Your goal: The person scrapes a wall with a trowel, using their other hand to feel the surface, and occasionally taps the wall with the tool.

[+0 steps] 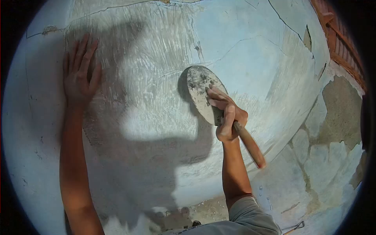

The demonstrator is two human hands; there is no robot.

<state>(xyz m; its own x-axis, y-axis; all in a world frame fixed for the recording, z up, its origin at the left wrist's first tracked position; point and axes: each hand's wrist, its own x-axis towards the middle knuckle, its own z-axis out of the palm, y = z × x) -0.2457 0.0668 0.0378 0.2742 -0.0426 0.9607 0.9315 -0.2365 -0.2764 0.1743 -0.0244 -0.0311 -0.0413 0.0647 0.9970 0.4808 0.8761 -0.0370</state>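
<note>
My right hand grips a trowel near the base of its blade, with two fingers laid along the blade's back. The trowel's rounded grey blade is spotted with dark stains, and its wooden handle slants down to the right. It overlaps the scraped, pale wall in front of me. On the left, my left hand rests flat on the wall in shadow, fingers stretched upward and thumb apart. Streaky scrape marks cover the area between both hands.
Smooth bluish paint remains right of the scraped area, with a dark crack above. A bare grey patch marks the wall at far right, beneath reddish-brown boards. A tool handle lies at the bottom right.
</note>
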